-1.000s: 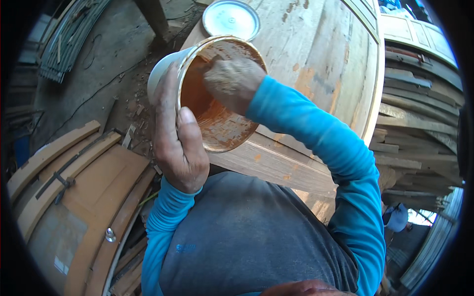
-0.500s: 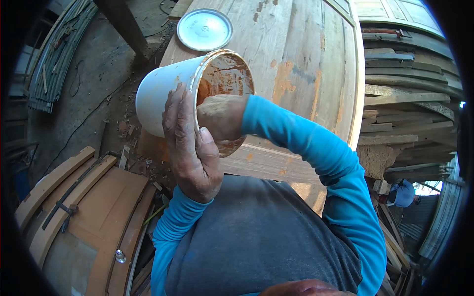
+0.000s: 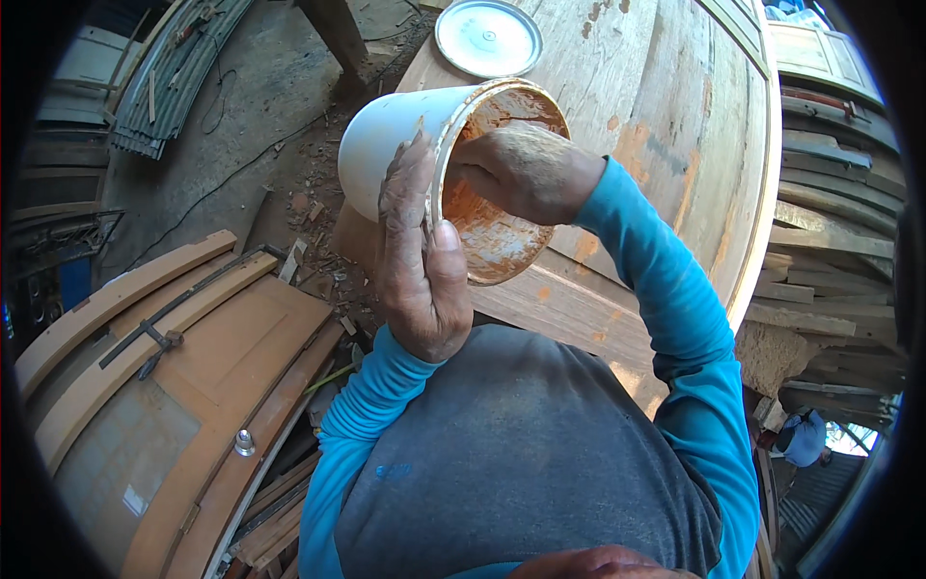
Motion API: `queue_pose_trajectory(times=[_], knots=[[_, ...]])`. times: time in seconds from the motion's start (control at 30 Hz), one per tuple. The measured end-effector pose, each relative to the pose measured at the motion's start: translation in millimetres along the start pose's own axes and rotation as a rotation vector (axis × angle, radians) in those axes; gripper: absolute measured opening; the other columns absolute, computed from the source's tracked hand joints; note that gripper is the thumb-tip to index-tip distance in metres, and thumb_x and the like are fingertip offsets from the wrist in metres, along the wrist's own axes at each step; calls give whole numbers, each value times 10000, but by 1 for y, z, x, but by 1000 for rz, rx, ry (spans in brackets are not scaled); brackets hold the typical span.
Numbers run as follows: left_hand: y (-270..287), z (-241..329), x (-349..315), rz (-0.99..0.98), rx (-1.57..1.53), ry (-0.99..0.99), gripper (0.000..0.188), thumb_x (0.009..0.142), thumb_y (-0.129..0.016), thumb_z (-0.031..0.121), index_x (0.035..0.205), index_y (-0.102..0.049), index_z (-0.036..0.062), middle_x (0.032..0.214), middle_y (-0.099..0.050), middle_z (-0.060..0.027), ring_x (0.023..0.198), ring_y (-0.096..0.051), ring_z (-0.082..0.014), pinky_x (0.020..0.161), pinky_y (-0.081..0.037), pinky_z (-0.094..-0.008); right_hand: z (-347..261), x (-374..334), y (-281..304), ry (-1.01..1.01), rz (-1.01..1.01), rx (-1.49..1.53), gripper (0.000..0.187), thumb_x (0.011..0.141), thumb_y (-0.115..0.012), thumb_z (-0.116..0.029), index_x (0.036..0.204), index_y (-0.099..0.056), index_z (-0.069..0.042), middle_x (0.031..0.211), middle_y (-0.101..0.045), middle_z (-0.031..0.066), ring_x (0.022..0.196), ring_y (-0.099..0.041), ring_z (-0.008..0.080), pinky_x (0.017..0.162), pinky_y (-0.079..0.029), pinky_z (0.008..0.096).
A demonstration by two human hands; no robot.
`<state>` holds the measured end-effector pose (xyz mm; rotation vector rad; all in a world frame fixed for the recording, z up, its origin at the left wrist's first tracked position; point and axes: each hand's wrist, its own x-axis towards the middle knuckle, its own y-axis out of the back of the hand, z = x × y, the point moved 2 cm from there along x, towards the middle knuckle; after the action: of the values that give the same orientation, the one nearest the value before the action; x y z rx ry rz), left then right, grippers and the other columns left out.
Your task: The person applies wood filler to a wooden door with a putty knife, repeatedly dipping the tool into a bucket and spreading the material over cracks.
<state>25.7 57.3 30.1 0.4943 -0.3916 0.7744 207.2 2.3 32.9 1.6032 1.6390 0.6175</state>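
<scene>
A white plastic bucket (image 3: 386,145) is tipped on its side with its mouth turned right. Orange-brown paste coats its inner wall. My left hand (image 3: 422,261) holds it near the rim, fingers along the outside and thumb at the lip. Inside the mouth is my right hand (image 3: 531,172), its knuckles bent and its fingertips out of sight; whatever it grips is hidden. Beyond the bucket, a round pale lid (image 3: 488,39) lies on a wooden door panel (image 3: 666,106) that bears orange-brown patches.
Another panelled door (image 3: 236,347) with a bar clamp (image 3: 154,338) and a round knob (image 3: 244,443) is at lower left. Stacked boards (image 3: 830,232) line the right side. Wood scraps litter the floor at left, and another person (image 3: 803,439) is far right.
My right hand has drawn up and partly back within the bucket's mouth, showing more of the paste-smeared inside. The whole view has shifted, so the bucket appears farther right. My left hand keeps its hold.
</scene>
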Motion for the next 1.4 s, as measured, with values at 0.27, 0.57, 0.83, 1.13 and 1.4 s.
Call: queue_pose_trajectory(times=[0.27,0.57,0.83,1.13,1.4], knots=[[-21,16,-15,-45,117,15,546,1010,-356,118,1526,-403,-56,1556,-448,-235,1460,-421,-360,1223,-318,-489,28,17,-47,-49,92,-33,310,943,-573,-111,1215,-705,-42,1175,-714,224,1096,-678,390,970,-534,468],[-24,22,-7,13,1,143,527,1030,-338,118,1514,-391,-86,1533,-456,-260,1433,-451,-379,1198,-362,-492,-6,-44,2,-132,-206,558,294,1026,-516,-154,1155,-690,44,878,-728,155,767,-725,239,712,-583,381],[-10,-2,14,332,-282,341,527,1032,-405,103,1530,-363,-62,1490,-486,-287,1346,-541,-363,1143,-456,-455,50,-142,3,-140,155,1404,332,1047,-612,-227,1238,-658,40,837,-689,75,677,-678,132,595,-557,250],[64,-80,17,510,-127,510,507,1037,-415,116,1516,-400,-47,1487,-502,-254,1335,-553,-362,1124,-472,-468,288,-303,22,-400,714,1328,395,1023,-614,-193,1341,-577,39,959,-691,86,794,-669,140,699,-566,278],[84,-90,18,450,-40,525,513,1061,-433,180,1529,-393,-27,1502,-500,-220,1344,-552,-333,1130,-461,-451,513,-338,109,-685,590,163,402,1070,-543,-184,1451,-578,-61,1082,-715,88,923,-686,203,831,-549,362]])
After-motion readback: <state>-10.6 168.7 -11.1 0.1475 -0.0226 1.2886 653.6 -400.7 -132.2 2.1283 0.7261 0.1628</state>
